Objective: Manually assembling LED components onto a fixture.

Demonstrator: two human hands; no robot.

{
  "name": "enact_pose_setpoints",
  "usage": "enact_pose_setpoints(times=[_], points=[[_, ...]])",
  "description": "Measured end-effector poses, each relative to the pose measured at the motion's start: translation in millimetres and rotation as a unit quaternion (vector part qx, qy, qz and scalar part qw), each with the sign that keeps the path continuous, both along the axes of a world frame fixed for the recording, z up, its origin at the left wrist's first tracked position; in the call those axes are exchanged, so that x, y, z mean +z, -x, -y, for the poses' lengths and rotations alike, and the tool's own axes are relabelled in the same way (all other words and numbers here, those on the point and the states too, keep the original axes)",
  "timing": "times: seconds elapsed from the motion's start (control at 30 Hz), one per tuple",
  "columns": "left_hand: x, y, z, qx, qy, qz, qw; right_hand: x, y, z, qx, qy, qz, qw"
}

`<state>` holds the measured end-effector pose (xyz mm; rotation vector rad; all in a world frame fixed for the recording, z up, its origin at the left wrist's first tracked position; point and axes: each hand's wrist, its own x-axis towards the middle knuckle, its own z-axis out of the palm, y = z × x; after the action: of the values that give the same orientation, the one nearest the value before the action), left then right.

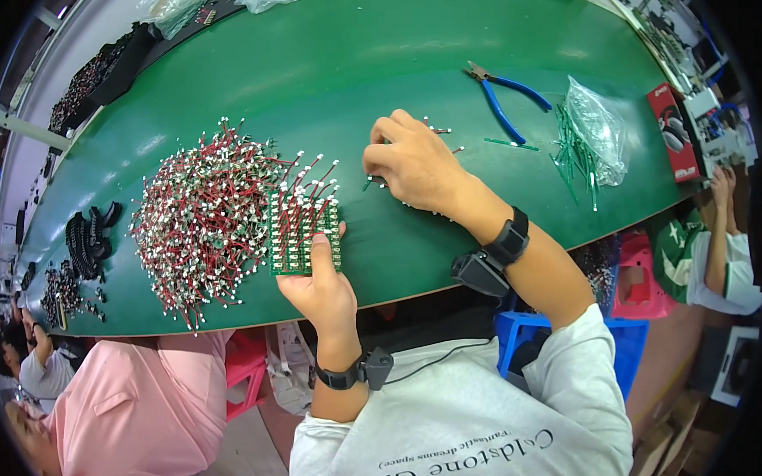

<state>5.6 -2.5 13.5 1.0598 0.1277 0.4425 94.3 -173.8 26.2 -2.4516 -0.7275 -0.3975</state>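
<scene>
My left hand [322, 290] grips a green circuit board panel [306, 245] by its lower edge, thumb on top. Rows of small white connectors cover the panel, and red wires with white plugs stick out from its upper part. To the right, my right hand [416, 164] is just over the green table, its fingers curled together. What those fingers hold, if anything, is hidden. Small green and white bits [372, 184] show beneath its fingertips. Directly left of the panel lies a big heap of small wired boards [202, 220] with red wires and white plugs, touching or overlapping the panel's edge.
Blue-handled cutters [503, 105] lie open beyond my right hand. Thin green strips [571, 149] and a clear plastic bag [599, 131] lie farther right, near a red box [674, 132]. Black parts [88, 242] sit at the left. A person in pink [142, 410] sits beside me.
</scene>
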Motion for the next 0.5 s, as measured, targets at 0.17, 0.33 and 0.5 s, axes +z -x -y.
enact_pose_setpoints(times=[0.17, 0.33, 0.5], points=[[3.1, 0.9, -0.5, -0.002, 0.019, 0.001, 1.0, 14.3, 1.6, 3.3, 0.046, -0.119, 0.061, 0.99], [4.7, 1.3, -0.4, 0.005, 0.017, -0.007, 1.0, 32.1, 20.6, -4.5, 0.059, -0.336, -0.196, 0.919], [1.1, 1.4, -2.4, -0.001, -0.004, -0.016, 1.0, 38.3, 28.6, -8.8, 0.123, -0.421, -0.317, 0.841]])
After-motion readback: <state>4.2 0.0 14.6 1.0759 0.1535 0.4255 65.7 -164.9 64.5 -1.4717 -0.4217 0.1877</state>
